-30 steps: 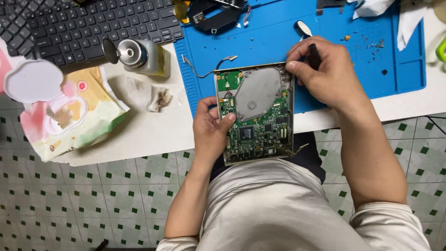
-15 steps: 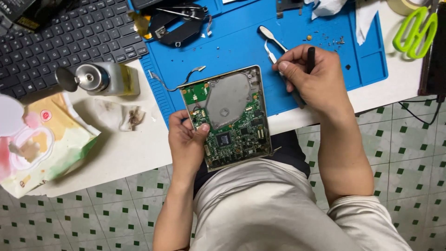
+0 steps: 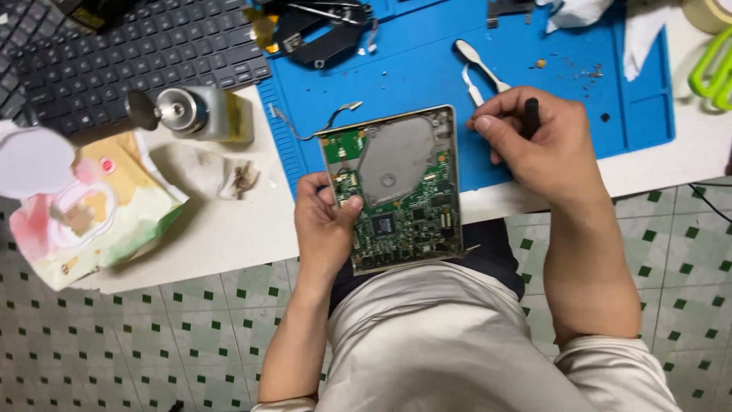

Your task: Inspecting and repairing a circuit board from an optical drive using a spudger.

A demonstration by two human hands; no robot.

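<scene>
The green rectangular circuit board in its grey metal frame (image 3: 396, 191) sits dead centre, hanging half off the white table edge (image 3: 229, 229) over the lap, with the left hand (image 3: 324, 225) at its 9 o'clock, fingers clamped on that edge and thumb on top. At 2 o'clock the right hand (image 3: 537, 145) is curled tight around a thin black tool (image 3: 531, 116), over the blue rubber work mat (image 3: 427, 69). Further out: white-handled pliers (image 3: 480, 69) at 1 o'clock, 1 glass bottle with a metal pump top (image 3: 194, 113) and a black keyboard (image 3: 130, 53) around 10, and a crumpled wet-wipe pack (image 3: 91, 214) at 9.

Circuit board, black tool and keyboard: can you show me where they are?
Circuit board (image 3: 396, 191), head view, on its grey metal plate.
Black tool (image 3: 531, 114), head view, on the handle in the right hand.
Keyboard (image 3: 137, 53), head view, on its keys.
</scene>
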